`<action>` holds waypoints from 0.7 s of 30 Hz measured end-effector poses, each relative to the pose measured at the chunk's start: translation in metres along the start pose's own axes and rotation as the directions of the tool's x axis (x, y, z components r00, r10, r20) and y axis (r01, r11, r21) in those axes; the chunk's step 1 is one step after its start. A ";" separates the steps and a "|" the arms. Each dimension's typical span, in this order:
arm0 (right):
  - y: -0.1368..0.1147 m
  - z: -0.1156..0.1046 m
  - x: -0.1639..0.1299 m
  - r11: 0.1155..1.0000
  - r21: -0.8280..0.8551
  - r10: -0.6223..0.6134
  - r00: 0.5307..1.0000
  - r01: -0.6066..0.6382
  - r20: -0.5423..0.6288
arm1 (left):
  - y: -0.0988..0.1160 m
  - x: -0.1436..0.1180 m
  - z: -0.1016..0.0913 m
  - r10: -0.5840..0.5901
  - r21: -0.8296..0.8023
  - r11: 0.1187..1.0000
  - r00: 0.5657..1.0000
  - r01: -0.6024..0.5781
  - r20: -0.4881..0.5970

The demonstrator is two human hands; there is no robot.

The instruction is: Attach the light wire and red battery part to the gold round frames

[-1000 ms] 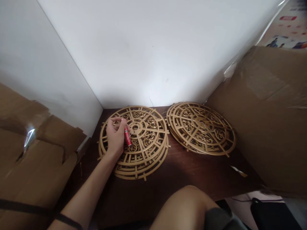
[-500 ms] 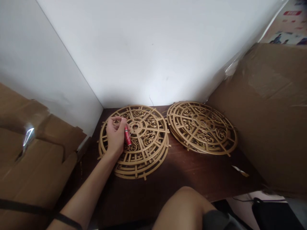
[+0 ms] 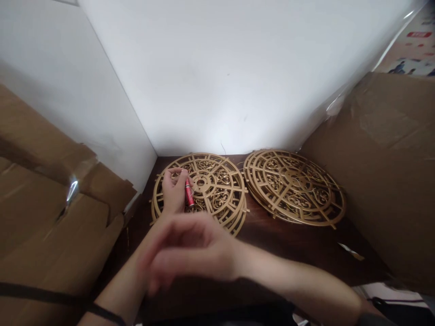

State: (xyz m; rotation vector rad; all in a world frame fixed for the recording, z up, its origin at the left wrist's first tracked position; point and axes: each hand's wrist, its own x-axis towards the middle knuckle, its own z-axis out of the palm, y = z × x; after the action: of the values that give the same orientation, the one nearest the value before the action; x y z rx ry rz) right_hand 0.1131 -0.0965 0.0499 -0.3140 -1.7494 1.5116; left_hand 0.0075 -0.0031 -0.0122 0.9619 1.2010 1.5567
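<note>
My left hand is closed, with its fingers pinched around a small red tube with pale ends. The hand rests over the left stack of gold openwork discs, left of the top disc's hub. Scrollwork panels sit between the spokes of that disc. In front and lower, my right hand crosses over my left forearm, its fingers curled and smeared by motion. I see nothing held in it, but its fingertips are too blurred to tell. It covers the near edge of the left stack.
A second stack of gold discs lies to the right on the dark brown table. A small brush-like item lies near the right edge. Cardboard stands at left and right; a white wall rises behind.
My right hand and forearm have come into view from the lower right, across my left forearm. My left hand keeps the red tube over the left stack. The whole view has shifted slightly.
</note>
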 end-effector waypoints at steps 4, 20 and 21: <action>0.028 -0.052 -0.005 0.802 -0.582 -0.146 0.901 -0.135 -0.409 | -0.002 0.001 -0.001 0.030 -0.030 0.999 1.000 -0.030 -0.003; 0.070 -0.098 -0.007 0.658 -0.691 -0.075 0.886 -0.301 -0.457 | 0.001 -0.004 0.003 0.025 0.007 1.000 0.994 -0.026 0.106; 0.071 -0.099 -0.008 0.683 -0.671 -0.097 0.876 -0.287 -0.473 | 0.001 -0.005 0.003 0.024 0.012 1.000 0.994 -0.026 0.103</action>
State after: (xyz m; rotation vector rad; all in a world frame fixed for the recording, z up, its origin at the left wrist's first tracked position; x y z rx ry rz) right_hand 0.1655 -0.0120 -0.0204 -1.1122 -1.8478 0.6127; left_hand 0.0118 -0.0068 -0.0104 1.0567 1.1330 1.5020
